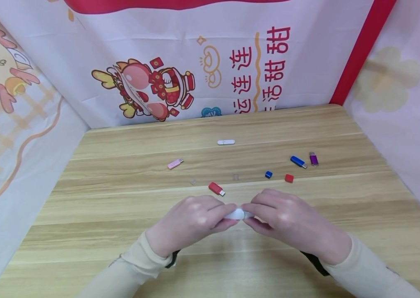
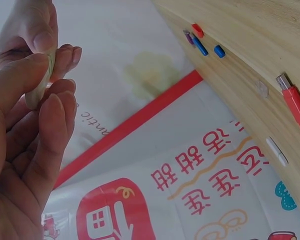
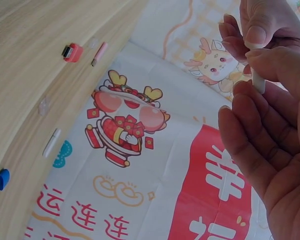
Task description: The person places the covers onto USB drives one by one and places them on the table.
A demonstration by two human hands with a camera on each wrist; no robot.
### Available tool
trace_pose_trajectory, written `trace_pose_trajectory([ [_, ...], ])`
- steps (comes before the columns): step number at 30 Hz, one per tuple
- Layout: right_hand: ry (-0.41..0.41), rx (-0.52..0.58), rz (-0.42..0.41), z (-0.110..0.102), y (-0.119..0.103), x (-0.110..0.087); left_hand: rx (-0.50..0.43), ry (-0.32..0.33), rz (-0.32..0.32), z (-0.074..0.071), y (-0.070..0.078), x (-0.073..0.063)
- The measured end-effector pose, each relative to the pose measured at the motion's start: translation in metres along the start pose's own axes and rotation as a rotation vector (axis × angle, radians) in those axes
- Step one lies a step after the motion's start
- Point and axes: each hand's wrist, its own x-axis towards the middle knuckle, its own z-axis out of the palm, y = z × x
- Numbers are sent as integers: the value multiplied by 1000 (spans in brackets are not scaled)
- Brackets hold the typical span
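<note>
A white USB stick [image 1: 236, 214] is held level between both hands, low over the front middle of the table. My left hand [image 1: 195, 217] pinches its left end between thumb and fingers. At the other end, my right hand [image 1: 288, 217] pinches it the same way, the two thumbs close together. A thin seam crosses the stick near the right fingertips. In the left wrist view, the pale rounded end of the stick [image 2: 36, 95] shows below the left thumb. Much of it is hidden by fingers. Just beyond the hands lies an uncapped red USB stick [image 1: 216, 188].
On the wooden table [image 1: 120, 182] lie another white stick [image 1: 226, 142], a pink stick [image 1: 175, 164], a blue stick [image 1: 298, 161] and a purple stick [image 1: 314, 159]. Loose caps include a blue cap [image 1: 268, 174], a red cap [image 1: 289, 178] and a clear cap [image 1: 235, 176]. Printed cloth hangs around.
</note>
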Motion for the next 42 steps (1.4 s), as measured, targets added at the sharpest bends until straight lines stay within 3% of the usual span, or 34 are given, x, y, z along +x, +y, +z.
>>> trace_pose_trajectory([
  [9, -1, 1, 1, 1, 2, 1, -40, 21, 10, 5, -7, -1],
  [16, 9, -8, 0, 5, 11, 4, -58, 6, -60, 10, -14, 1],
  [23, -75, -16, 99, 10, 25, 9, -87, -33, -147, 20, -29, 3],
  [36, -318, 58, 298, 23, 71, 37, -110, -191, -295, 37, -77, 15],
  [42, -389, 41, 379, 32, 100, 54, -155, -276, -415, 50, -110, 26],
])
